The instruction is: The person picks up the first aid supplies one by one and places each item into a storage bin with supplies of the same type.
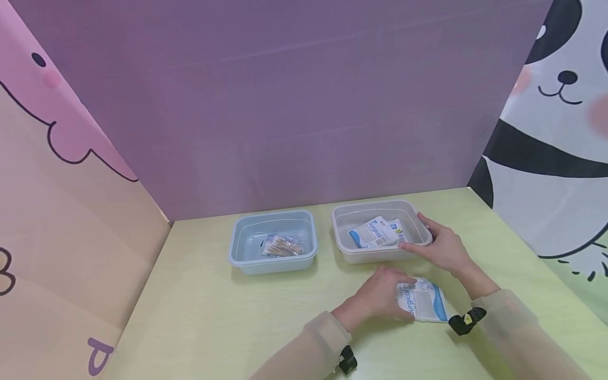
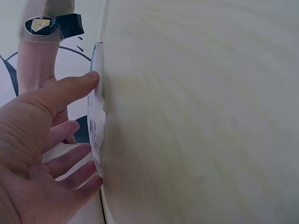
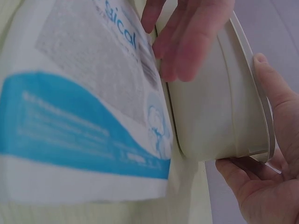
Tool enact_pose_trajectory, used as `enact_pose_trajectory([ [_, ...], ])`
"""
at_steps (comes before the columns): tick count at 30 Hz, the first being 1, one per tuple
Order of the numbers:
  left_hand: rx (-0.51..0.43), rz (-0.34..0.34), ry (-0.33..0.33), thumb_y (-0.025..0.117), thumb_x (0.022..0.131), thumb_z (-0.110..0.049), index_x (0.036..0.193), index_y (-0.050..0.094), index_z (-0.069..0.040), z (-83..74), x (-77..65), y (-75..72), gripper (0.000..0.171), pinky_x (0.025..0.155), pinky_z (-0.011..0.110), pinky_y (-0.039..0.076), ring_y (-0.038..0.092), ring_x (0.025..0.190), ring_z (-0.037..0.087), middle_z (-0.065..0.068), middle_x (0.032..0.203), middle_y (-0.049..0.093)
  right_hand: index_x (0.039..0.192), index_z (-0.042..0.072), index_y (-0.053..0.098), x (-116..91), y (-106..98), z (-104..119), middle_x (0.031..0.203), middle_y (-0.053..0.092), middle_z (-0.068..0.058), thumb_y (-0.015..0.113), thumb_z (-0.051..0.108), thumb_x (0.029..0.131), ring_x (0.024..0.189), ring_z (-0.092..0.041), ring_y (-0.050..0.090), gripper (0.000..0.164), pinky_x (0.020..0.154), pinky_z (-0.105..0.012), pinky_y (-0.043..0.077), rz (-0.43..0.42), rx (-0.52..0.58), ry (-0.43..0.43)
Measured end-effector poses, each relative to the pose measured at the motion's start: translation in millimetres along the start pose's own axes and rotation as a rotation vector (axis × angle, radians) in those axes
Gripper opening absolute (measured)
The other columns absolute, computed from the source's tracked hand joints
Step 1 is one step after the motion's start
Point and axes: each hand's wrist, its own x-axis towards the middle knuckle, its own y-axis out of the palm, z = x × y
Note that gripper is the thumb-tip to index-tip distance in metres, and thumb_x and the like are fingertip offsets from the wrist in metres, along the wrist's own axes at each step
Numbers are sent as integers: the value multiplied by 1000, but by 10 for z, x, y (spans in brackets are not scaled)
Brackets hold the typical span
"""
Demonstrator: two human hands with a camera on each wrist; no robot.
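My left hand straddles a white and blue packet printed "Surgical", thumb at its near edge and fingertips at its far edge. The packet lies low over the table; in the left wrist view its side looks wavy between thumb and fingers. My right hand grips the right end of a pale grey plastic container, thumb at the near rim and fingers at the right rim. Inside that container rest white and blue packets. Large in the right wrist view, the packet shows beside the container's wall.
Left of the grey container stands a light blue container, holding a clear bag of cotton swabs. A purple partition closes the table's back. Printed panels flank both sides, a panda on the right.
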Motion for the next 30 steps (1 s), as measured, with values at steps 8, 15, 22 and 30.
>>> enact_pose_trajectory([
  [8,83,51,26,95,70,-59,144,67,-26,20,-14,-1,86,106,13,35,62,125,-2,-16,137,72,169,2,19,6,-2,-16,163,35,-38,84,51,89,147,-60,41,114,114,-70,43,-5,0,1],
  [15,113,58,39,95,68,-63,145,66,-28,26,-12,25,89,105,12,35,62,124,-3,-17,137,71,169,3,18,13,1,-20,164,34,-39,84,52,90,147,-61,40,114,114,-70,42,2,0,2],
  [22,113,74,26,96,67,-61,147,64,-30,39,-18,7,92,105,11,35,60,120,-4,-19,136,71,168,1,21,19,8,2,163,36,-39,85,51,89,147,-60,41,114,114,-69,43,-6,-7,-6],
  [30,94,47,33,96,66,-59,143,68,-28,33,-57,-101,88,105,12,36,61,115,-5,-20,131,73,167,0,23,11,13,-10,159,41,-39,85,52,88,144,-56,48,113,110,-67,48,-16,-3,-11],
])
